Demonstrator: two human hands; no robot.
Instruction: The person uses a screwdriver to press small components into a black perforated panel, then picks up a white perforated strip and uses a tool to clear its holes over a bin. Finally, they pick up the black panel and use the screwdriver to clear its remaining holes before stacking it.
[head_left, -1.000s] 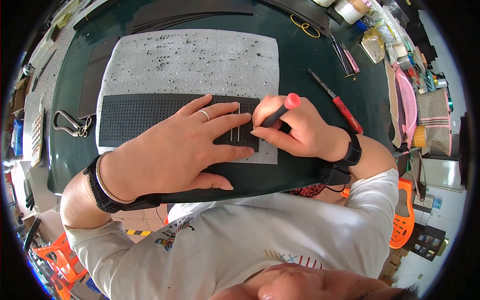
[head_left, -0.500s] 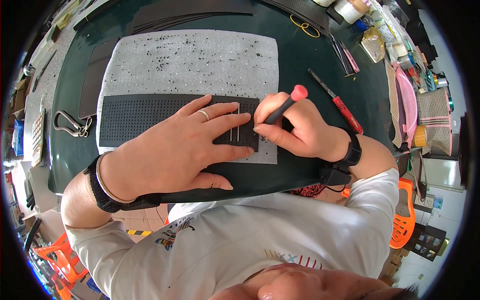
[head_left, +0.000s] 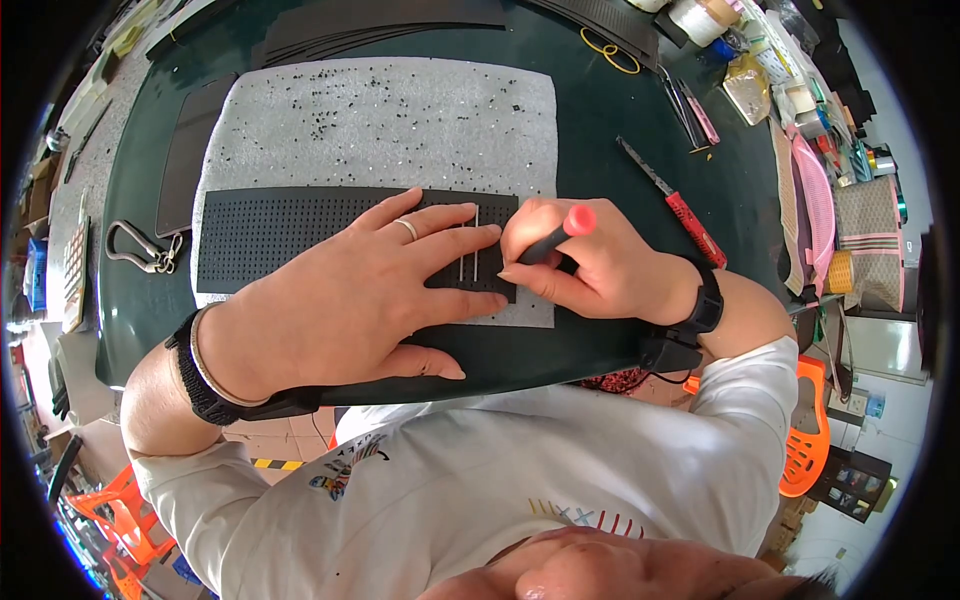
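A black perforated panel with rows of small holes lies on a white foam sheet strewn with black specks. My left hand lies flat across the panel with its fingers spread. Two thin pale strips on the panel show between and beside those fingers. At the panel's right end, my right hand is closed around a small tool with a dark handle and red end cap, probably a screwdriver. It leans to the right, and its tip is hidden by my fingers.
A red-handled utility knife lies right of the foam, with tweezers farther back. A dark flat slab and a looped strap with a metal clasp are on the left. Black sheets are stacked at the back; rolls and packets crowd the far right.
My right hand has shifted slightly left, and the tool's red cap has moved left and nearer to me. My left hand stays in place on the panel.
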